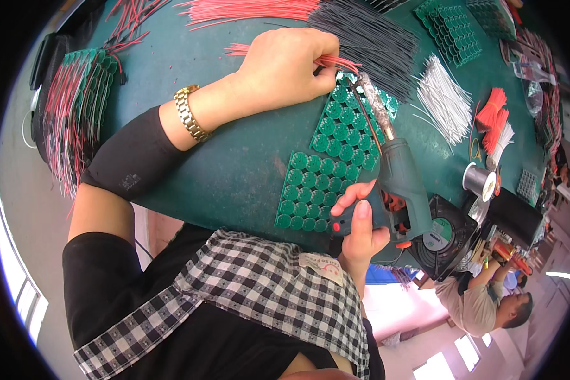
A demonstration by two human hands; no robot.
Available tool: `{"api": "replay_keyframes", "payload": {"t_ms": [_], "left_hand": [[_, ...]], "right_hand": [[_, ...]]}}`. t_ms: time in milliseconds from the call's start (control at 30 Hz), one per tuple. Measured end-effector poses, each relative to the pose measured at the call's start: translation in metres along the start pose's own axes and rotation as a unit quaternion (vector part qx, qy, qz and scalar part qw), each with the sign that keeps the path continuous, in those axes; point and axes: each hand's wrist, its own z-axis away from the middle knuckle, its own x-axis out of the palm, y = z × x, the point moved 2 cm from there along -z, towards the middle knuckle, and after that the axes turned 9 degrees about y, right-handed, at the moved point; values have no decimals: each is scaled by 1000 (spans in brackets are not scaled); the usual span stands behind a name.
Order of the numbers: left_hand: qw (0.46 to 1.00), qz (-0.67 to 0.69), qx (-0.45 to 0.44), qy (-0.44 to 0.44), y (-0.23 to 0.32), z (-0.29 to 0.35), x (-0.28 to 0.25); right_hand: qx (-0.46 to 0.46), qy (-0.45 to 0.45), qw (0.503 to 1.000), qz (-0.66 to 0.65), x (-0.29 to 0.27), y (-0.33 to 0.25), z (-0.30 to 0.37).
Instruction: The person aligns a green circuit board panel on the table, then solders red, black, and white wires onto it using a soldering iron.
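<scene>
1. While the red wires [340, 62] are being pinched between the thumb and fingers of the left hand [291, 63], their ends are being pointed toward 3 o'clock, close to the hot end of the soldering gun [406, 180].
2. The wires' long axis is being kept roughly on the 9-to-3 o'clock line; the gun's barrel [376, 104] is being slanted from 5 toward 11 o'clock. Contact between tip and wire is not being shown clearly.
3. The upper circuit-board panel [344, 125] is being positioned at 5 o'clock from the left-hand pinch, its left edge being aligned from 7 to 1 o'clock. Its upper edge is being approached more closely by the left hand than by the right hand [361, 231].
4. The gun's dark handle is being gripped by the right hand, at 5 o'clock from the panel; some fingers are being hidden.
5. Dark lettering and a red motif are being displayed on the pale apron label [323, 266]; print is being carried by the green fan label [438, 234], too small to be read.
</scene>
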Motion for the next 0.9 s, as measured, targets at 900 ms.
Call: {"api": "replay_keyframes", "payload": {"t_ms": [900], "left_hand": [[989,-20,70,-125,-14,-10,1]], "right_hand": [[-175,26,981,-85,-2,18,-19]]}}
